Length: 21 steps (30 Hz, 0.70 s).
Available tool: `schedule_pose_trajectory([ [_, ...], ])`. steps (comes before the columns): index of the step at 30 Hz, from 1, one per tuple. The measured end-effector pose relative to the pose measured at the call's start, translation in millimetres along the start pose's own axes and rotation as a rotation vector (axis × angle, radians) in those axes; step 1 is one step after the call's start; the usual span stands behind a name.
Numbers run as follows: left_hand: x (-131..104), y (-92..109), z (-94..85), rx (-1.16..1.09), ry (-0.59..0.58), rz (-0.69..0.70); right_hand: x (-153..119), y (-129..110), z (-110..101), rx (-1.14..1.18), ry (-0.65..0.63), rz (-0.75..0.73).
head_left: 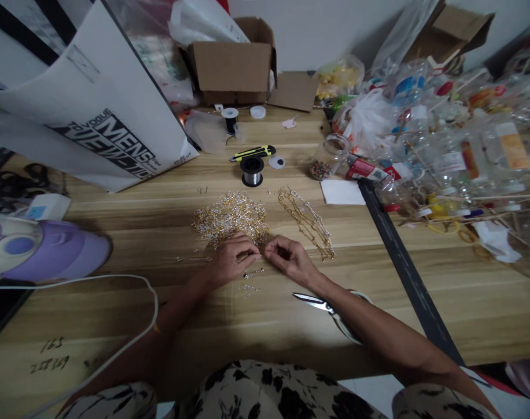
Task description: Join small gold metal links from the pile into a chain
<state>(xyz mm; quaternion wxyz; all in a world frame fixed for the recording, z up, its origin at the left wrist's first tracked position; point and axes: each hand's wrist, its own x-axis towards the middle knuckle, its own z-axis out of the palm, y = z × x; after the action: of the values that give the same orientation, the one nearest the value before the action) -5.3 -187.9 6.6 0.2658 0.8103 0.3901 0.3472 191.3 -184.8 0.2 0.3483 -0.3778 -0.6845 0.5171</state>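
Note:
My left hand (pixel 235 259) is closed in a pinch at the front of a heap of gold and silver beads or small findings (pixel 227 215). Facing it, my right hand (pixel 288 256) also pinches, its fingertips almost meeting the left ones. What lies between the fingertips is too small to make out. Just below them are short silvery chain pieces (pixel 250 290) and a thin strand. Gold and silver chains (pixel 306 224) lie to the right of the heap. A pair of scissors (pixel 312 301) rests partly under my right forearm.
Behind the heap are a wire spool (pixel 251 172), a yellow-black utility knife (pixel 252 153) and a black thread spool (pixel 230 121). Plastic bottles (pixel 454 157) crowd the right side. A purple iron-like appliance (pixel 68 250) and white cord (pixel 153 291) are left, with a large bag (pixel 90 105) behind.

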Motion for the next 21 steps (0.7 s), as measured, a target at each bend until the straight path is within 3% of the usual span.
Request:
schedule_pose_trajectory([
  [5,0.4,1.7,-1.5,0.009,-0.021,-0.008,0.2,-4.0,-1.0,-0.087,-0.014,-0.138],
  [21,-1.5,-1.5,-1.3,-0.018,0.004,-0.002,-1.9,-1.1,-0.1,-0.214,-0.033,-0.201],
])
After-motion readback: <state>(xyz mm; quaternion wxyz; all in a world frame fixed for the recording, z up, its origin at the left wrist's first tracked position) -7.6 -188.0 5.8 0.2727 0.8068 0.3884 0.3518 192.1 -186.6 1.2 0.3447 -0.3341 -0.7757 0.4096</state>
